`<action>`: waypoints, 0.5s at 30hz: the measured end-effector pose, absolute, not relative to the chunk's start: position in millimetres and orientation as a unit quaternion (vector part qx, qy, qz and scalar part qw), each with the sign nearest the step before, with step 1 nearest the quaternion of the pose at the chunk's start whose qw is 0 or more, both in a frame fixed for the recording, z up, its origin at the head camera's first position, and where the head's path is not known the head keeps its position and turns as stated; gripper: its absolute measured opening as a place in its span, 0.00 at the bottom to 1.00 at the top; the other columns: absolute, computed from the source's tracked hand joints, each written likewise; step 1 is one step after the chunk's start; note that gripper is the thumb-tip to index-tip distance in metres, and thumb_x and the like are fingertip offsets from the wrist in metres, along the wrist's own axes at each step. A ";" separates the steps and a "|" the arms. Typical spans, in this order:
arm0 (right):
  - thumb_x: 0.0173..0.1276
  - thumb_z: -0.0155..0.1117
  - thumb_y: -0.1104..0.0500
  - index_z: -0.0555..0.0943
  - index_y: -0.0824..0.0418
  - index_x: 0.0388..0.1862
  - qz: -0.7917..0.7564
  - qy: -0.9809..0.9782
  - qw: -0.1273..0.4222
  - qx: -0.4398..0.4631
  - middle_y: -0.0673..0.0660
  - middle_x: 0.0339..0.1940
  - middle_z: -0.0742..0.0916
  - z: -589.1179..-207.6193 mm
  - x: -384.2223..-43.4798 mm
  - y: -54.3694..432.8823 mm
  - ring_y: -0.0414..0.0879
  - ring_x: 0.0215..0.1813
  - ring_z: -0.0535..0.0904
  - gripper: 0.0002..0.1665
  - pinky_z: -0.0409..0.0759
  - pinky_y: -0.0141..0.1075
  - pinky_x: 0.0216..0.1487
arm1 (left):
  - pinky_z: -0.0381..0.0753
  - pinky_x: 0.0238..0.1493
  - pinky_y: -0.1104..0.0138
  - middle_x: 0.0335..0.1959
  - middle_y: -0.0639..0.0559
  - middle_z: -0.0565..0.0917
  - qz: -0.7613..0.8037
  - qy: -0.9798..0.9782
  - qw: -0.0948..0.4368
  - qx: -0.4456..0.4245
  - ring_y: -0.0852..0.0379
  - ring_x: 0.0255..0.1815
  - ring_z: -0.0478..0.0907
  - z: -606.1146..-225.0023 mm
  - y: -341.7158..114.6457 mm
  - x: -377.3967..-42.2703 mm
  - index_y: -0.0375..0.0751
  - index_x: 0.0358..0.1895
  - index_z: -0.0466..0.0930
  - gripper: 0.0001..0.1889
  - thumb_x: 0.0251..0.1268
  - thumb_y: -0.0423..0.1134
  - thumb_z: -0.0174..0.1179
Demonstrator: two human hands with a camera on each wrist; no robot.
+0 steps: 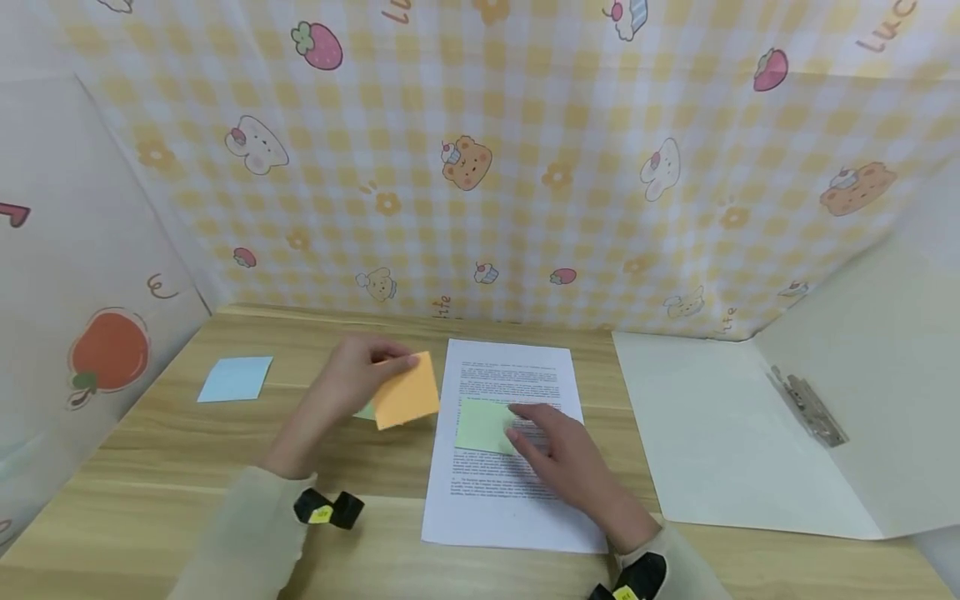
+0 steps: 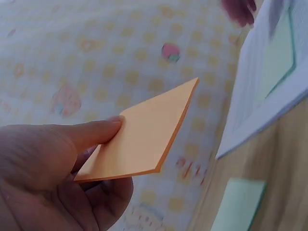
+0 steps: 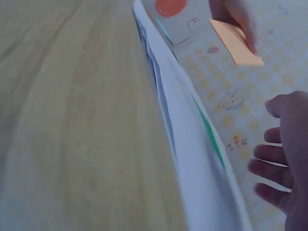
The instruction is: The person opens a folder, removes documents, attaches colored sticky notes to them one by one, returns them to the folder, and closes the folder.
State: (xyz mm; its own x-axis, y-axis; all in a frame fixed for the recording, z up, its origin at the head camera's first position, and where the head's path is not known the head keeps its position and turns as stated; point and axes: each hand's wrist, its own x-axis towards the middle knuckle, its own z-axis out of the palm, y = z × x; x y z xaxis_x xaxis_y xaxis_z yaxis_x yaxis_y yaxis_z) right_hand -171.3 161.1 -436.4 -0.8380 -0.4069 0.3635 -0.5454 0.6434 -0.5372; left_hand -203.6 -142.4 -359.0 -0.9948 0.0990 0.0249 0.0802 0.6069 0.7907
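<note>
The left hand (image 1: 358, 373) pinches the orange pad (image 1: 408, 392) between thumb and fingers, raised above the table (image 1: 375, 554) and just left of the printed sheets (image 1: 513, 525); the right hand (image 1: 558, 457), fingers loosely bent and grasping nothing, is nearer the green note (image 1: 480, 427), at its right edge, with the orange pad farther left

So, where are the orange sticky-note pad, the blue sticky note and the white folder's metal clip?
Orange sticky-note pad (image 2: 144, 134), left wrist view, middle of its broad face.
Blue sticky note (image 1: 236, 379), head view, middle of its upper face.
Metal clip (image 1: 816, 412), head view, middle of its body.
</note>
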 end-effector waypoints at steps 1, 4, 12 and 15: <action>0.74 0.64 0.49 0.83 0.58 0.60 0.345 -0.897 0.092 0.260 0.50 0.52 0.90 -432.4 -169.0 159.1 0.43 0.55 0.86 0.22 0.85 0.40 0.55 | 0.78 0.33 0.66 0.38 0.45 0.88 0.442 0.895 0.010 0.058 0.55 0.31 0.78 -360.6 -134.2 -202.8 0.39 0.48 0.88 0.14 0.70 0.46 0.64; 0.74 0.63 0.48 0.84 0.59 0.59 0.388 -0.889 0.044 0.240 0.48 0.43 0.91 -422.4 -162.7 152.8 0.36 0.43 0.85 0.21 0.85 0.32 0.44 | 0.77 0.34 0.67 0.37 0.49 0.89 0.441 0.894 0.007 0.076 0.57 0.32 0.78 -365.4 -111.3 -199.3 0.42 0.42 0.90 0.10 0.67 0.44 0.68; 0.73 0.64 0.47 0.86 0.59 0.52 0.489 -0.845 -0.070 0.204 0.56 0.27 0.90 -410.0 -157.3 147.8 0.44 0.24 0.82 0.19 0.76 0.29 0.24 | 0.75 0.36 0.68 0.36 0.53 0.89 0.495 0.864 0.041 0.079 0.57 0.34 0.77 -372.9 -73.9 -189.0 0.44 0.34 0.92 0.08 0.59 0.44 0.74; 0.72 0.66 0.50 0.87 0.61 0.45 0.516 -0.830 -0.098 0.191 0.59 0.24 0.89 -408.7 -159.3 149.7 0.51 0.24 0.83 0.15 0.76 0.30 0.21 | 0.75 0.33 0.70 0.35 0.52 0.88 0.515 0.852 0.057 0.074 0.57 0.32 0.77 -373.5 -68.9 -186.4 0.44 0.35 0.91 0.07 0.60 0.44 0.73</action>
